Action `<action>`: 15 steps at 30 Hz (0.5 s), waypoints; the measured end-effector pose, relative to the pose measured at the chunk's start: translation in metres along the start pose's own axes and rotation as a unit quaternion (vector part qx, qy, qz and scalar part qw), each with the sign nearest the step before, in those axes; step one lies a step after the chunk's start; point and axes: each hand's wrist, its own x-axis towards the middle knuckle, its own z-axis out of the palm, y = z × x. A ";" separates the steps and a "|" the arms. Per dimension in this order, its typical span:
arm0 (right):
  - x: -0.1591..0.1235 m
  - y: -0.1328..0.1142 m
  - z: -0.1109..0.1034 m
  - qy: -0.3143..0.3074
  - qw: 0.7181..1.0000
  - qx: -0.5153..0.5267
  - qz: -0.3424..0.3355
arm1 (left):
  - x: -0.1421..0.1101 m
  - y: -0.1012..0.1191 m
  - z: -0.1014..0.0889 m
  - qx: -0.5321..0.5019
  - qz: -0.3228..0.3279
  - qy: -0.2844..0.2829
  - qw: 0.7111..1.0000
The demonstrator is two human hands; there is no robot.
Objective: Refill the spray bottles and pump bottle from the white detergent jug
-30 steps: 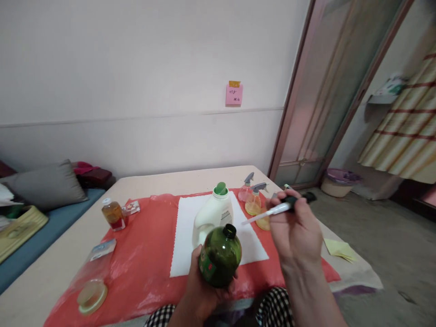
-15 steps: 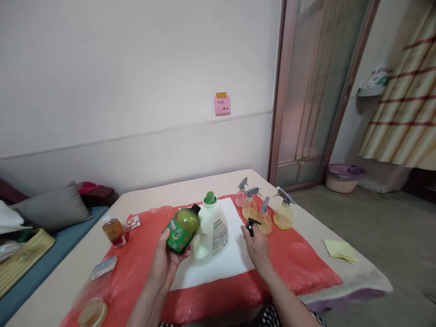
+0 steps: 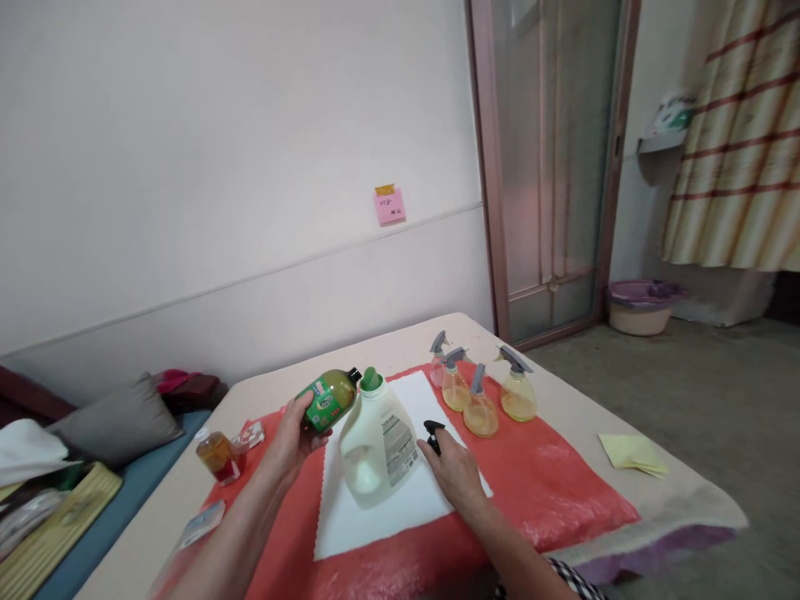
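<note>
A green bottle [image 3: 326,398] with a green label and a black neck lies tilted in my left hand [image 3: 295,435], whose fingers wrap round its lower part. Its mouth is close to the green funnel-like piece [image 3: 371,379] in the neck of a large whitish-green jug [image 3: 368,467]. I cannot tell whether they touch or whether liquid flows. To the right of the jug, my right hand [image 3: 456,471] is closed on a black pump head [image 3: 433,433]; the lower part of this piece is hidden. The jug stands upright on a white sheet [image 3: 350,529].
Several spray bottles [image 3: 481,414] with grey triggers stand at the right on red plastic [image 3: 562,508]. Yellow sticky notes [image 3: 631,454] lie near the right edge. An amber bottle [image 3: 217,457] is at the left. A pink note [image 3: 390,207] hangs on the wall.
My left hand has tipped the green bottle further and brought its mouth up to the green piece in the jug's neck. My right hand keeps the pump head. The view has tilted and turned.
</note>
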 end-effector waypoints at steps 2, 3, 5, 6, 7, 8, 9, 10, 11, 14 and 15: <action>0.001 -0.001 -0.002 -0.008 1.000 -0.008 0.005 | 0.002 0.005 0.002 0.031 0.001 0.010 0.999; 0.001 -0.002 -0.003 -0.012 1.000 -0.011 0.006 | 0.002 0.008 0.003 0.050 0.005 0.013 0.999; 0.002 -0.003 -0.005 -0.018 1.000 -0.017 0.008 | 0.002 0.012 0.006 0.084 0.021 0.010 0.996; 0.002 -0.004 -0.006 -0.020 1.000 -0.020 0.010 | 0.003 0.014 0.007 0.101 0.027 0.008 0.995; 0.002 -0.004 -0.007 -0.022 0.999 -0.023 0.012 | 0.003 0.016 0.009 0.116 0.031 0.008 0.993; 0.002 -0.005 -0.007 -0.024 0.999 -0.027 0.014 | 0.003 0.018 0.010 0.130 0.032 0.010 0.991; 0.002 -0.005 -0.008 -0.025 0.999 -0.030 0.015 | 0.004 0.021 0.012 0.143 0.033 0.013 0.989; 0.001 -0.006 -0.009 -0.026 0.999 -0.033 0.016 | 0.004 0.023 0.013 0.155 0.032 0.015 0.987; 0.001 -0.006 -0.009 -0.027 0.999 -0.036 0.017 | 0.004 0.025 0.014 0.167 0.030 0.018 0.985; 0.001 -0.006 -0.010 -0.027 0.999 -0.041 0.019 | 0.005 0.031 0.017 0.191 0.027 0.022 0.981; 0.001 -0.006 -0.010 -0.026 0.999 -0.042 0.019 | 0.005 0.032 0.017 0.197 0.027 0.024 0.980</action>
